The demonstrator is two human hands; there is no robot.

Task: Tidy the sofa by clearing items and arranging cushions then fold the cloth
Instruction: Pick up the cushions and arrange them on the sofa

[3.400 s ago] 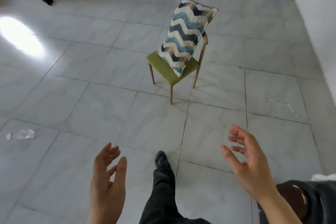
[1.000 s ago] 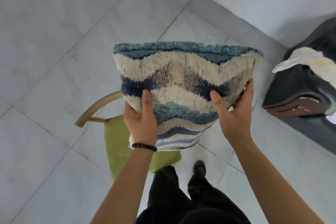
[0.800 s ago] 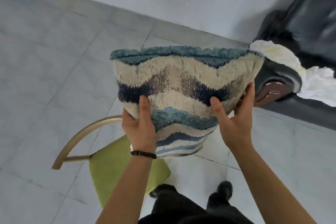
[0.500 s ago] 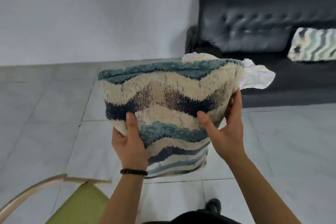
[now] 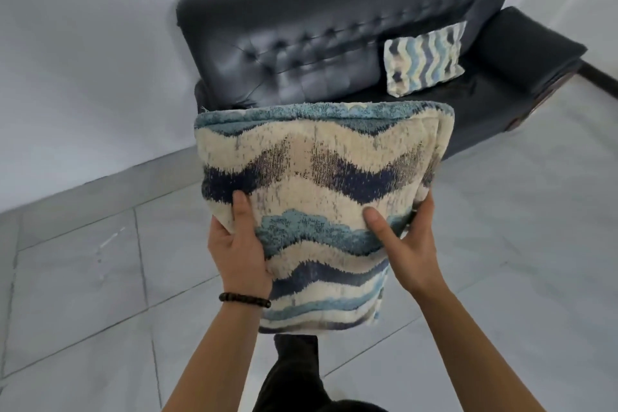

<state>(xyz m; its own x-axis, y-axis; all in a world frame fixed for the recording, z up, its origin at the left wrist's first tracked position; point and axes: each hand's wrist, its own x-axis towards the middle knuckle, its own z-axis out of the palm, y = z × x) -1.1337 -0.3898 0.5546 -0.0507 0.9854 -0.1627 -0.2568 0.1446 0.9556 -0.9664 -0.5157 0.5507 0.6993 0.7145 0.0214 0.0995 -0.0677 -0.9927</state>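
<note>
I hold a cushion (image 5: pixel 321 174) with blue, navy and cream wavy stripes up in front of me. My left hand (image 5: pixel 239 251) grips its lower left side, thumb on the front. My right hand (image 5: pixel 406 244) grips its lower right side, thumb on the front and fingers behind. Behind the cushion stands a black tufted leather sofa (image 5: pixel 317 43) against the wall. A second wavy-striped cushion (image 5: pixel 423 58) leans against the sofa's backrest on the right. The held cushion hides the sofa's left seat and the white cloth.
Grey marble floor tiles (image 5: pixel 83 278) lie between me and the sofa. A pale wall (image 5: pixel 83 43) runs behind it. The sofa's right armrest (image 5: pixel 531 47) has a wooden base. My dark-trousered leg (image 5: pixel 294 368) shows below the cushion.
I picked the cushion up from the green chair with both hands and turned toward the sofa. The sofa is now nearer and seen from higher; the chair has left view.
</note>
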